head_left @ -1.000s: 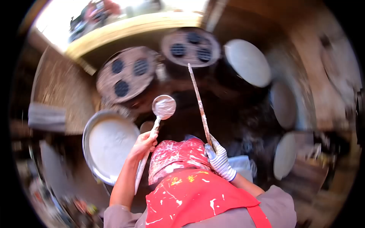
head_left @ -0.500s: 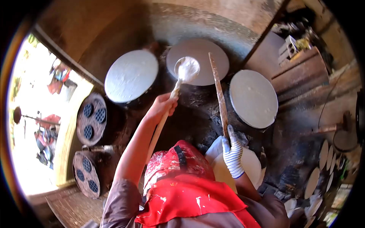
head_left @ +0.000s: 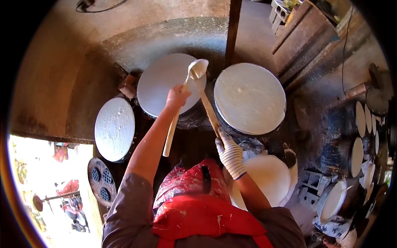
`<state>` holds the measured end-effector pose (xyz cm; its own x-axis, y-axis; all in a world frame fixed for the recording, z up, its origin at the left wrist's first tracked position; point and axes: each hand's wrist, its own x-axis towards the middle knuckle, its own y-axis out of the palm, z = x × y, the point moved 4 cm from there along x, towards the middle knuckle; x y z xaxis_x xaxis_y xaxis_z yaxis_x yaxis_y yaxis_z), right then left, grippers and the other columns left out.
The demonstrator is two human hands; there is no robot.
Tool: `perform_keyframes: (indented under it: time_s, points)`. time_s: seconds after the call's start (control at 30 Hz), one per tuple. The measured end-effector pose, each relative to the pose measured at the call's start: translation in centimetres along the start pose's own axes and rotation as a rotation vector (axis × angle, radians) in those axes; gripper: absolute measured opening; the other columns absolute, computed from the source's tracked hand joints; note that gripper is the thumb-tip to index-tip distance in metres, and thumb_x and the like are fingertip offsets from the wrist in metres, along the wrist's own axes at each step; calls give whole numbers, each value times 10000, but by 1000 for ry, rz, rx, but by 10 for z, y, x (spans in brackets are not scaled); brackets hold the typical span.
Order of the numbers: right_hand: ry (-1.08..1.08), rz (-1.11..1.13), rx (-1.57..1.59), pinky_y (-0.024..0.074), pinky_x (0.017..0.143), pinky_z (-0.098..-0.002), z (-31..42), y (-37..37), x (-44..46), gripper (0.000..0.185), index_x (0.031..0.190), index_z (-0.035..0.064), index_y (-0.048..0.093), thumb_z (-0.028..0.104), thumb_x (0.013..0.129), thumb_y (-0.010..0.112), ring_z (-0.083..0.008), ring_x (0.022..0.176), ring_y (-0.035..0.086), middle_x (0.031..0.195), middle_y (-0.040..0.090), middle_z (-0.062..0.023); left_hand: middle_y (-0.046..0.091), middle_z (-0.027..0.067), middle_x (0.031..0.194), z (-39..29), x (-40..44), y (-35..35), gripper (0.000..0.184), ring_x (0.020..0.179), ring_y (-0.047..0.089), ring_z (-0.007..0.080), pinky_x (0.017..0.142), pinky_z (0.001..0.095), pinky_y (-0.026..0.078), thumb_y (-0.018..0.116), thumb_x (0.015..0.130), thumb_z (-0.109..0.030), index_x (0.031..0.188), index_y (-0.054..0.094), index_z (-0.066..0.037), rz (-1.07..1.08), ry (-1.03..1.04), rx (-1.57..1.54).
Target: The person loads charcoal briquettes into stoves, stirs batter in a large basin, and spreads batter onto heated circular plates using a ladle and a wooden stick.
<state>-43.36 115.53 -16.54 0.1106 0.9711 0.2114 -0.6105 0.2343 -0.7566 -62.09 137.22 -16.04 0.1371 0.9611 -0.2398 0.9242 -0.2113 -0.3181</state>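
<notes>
My bare left hand [head_left: 178, 97] is closed round the long pale handle of a ladle [head_left: 199, 66], whose cup is coated in white batter. My right hand [head_left: 228, 153], in a striped glove, grips a long flat wooden stick [head_left: 209, 108]. The stick's tip meets the ladle's cup, over the right edge of a round griddle [head_left: 159, 84] with a pale, smooth top. Right of it, a second round griddle [head_left: 249, 98] carries a white layer. To the left, a third griddle [head_left: 115, 129] has a bumpy white surface. A wide basin [head_left: 269, 177] of cream-coloured liquid sits beside my right forearm.
A round holder with perforated black briquettes [head_left: 101, 182] stands at the lower left. Concrete blocks [head_left: 312, 184] and a bowl with a stick in it [head_left: 333, 201] are at the right. A curved wall [head_left: 165, 37] rises behind the griddles.
The view has turned right, so the griddles appear further left. The ladle and stick, apart before, now meet at their far ends. Both hands keep their grip.
</notes>
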Motion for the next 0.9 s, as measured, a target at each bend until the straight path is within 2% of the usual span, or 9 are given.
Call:
perform_keyframes:
  time_s: [0.1,0.13,0.27,0.33,0.43,0.57,0.73,0.83,0.9]
  points:
    - [57,-20,56,427,479,-461,-13,41,1,488,1293,233,391,270,827,532,-337,510,528,713,534,-169,547,63,597,6,8,1,278,427,484,119,422,285,398,640,723,-195,934,607,-16,-57,-13,109]
    - [45,-35,-43,425,475,-459,-10,45,5,489,1292,233,393,273,825,535,-334,504,527,713,534,-167,601,108,677,5,8,-1,317,544,573,200,540,327,451,599,752,-291,957,611,-49,-79,-32,238]
    - [73,-85,-146,418,464,-465,6,52,3,496,1296,238,385,281,825,533,-337,491,519,715,533,-158,558,86,613,19,21,-14,293,475,534,178,489,322,435,576,790,-276,955,589,-35,-179,134,347]
    - [120,-82,-163,417,464,-471,26,47,4,503,1306,240,368,278,830,527,-341,495,523,725,537,-157,606,130,711,17,19,-21,358,630,598,250,610,349,460,565,782,-296,1058,572,-68,-222,262,414]
    - [144,-95,-217,422,469,-472,32,76,11,511,1310,238,358,274,829,528,-345,502,529,732,540,-162,626,135,786,14,17,-31,430,742,604,294,671,366,462,578,766,-282,1158,527,-113,-206,180,403]
    - [261,-94,-168,450,526,-438,49,94,7,498,1303,224,366,233,832,526,-349,588,558,772,570,-159,632,123,831,11,16,-50,490,735,601,310,673,383,466,593,755,-286,1212,480,-152,-196,243,457]
    - [464,-81,300,480,659,-312,77,112,-34,427,1273,127,425,115,855,505,-227,708,596,995,611,-119,626,113,910,9,19,-70,528,807,596,315,685,403,477,601,748,-265,1248,440,-210,-183,301,535]
    - [379,-332,185,481,711,-292,99,115,-13,391,1255,91,441,131,869,492,-231,778,602,1103,579,-131,619,107,944,7,26,-77,516,824,596,310,678,405,479,594,754,-254,1244,439,-219,-250,424,470]
    - [504,-276,352,478,734,-312,97,138,-2,399,1263,72,425,177,881,480,-275,821,600,1141,553,-151,616,105,958,12,34,-76,513,821,597,309,677,405,479,594,754,-255,1242,440,-214,-226,398,483]
